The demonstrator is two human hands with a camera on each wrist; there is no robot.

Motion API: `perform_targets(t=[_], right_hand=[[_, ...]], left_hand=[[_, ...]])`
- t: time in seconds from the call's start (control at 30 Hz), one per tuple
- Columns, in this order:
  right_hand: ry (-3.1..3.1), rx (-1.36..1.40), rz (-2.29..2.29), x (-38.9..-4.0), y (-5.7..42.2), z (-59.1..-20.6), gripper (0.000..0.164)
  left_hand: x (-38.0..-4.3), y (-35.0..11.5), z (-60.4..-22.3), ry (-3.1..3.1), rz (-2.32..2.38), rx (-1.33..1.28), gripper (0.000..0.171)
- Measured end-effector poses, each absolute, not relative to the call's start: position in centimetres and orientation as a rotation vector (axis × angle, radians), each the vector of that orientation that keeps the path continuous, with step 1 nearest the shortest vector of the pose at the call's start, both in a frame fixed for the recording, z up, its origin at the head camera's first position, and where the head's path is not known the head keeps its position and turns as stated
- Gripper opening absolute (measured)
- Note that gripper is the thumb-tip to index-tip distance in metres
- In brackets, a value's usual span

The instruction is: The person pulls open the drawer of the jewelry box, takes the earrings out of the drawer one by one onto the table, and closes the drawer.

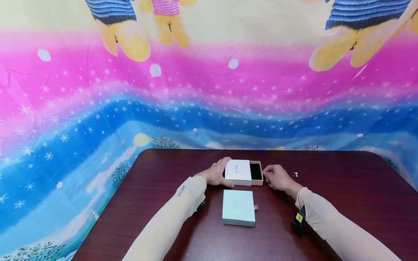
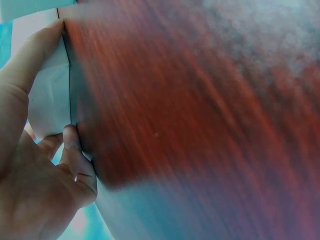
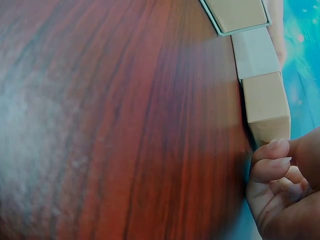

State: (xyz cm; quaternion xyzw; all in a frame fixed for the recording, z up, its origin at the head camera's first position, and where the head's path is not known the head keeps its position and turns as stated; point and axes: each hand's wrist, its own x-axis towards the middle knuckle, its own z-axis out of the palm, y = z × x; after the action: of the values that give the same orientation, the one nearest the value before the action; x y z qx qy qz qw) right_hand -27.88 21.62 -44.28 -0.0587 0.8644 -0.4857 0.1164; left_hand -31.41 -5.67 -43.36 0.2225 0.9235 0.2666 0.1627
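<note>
A white drawer-style gift box [image 1: 238, 172] lies on the table, its tan inner drawer [image 1: 256, 173] partly out to the right and showing a black lining. My left hand [image 1: 217, 173] grips the white sleeve from its left end, thumb on the near side, as the left wrist view also shows. At the drawer's right end is my right hand [image 1: 277, 177]. Its thumb and forefinger pinch together right at the drawer's end wall [image 3: 270, 131]; whatever lies between the fingertips is hidden. Nearer me sits a second box [image 1: 238, 207], pale mint, with a small pinkish ribbon tab on its right side.
A pair of tiny silvery pieces with white round ends, like earrings [image 1: 295, 174], lies just right of my right hand. The dark red-brown table [image 1: 183, 163] ends at a colourful printed cloth [image 1: 209, 90] behind it.
</note>
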Motion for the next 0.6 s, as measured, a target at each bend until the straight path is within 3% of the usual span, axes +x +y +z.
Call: perform_targets(t=[0.6], right_hand=[[2.547,-0.213,-1.432,-27.85,20.96,-44.38,0.026]], left_hand=[[-31.55,-5.66,-43.55,2.628,0.765,0.639,0.107]])
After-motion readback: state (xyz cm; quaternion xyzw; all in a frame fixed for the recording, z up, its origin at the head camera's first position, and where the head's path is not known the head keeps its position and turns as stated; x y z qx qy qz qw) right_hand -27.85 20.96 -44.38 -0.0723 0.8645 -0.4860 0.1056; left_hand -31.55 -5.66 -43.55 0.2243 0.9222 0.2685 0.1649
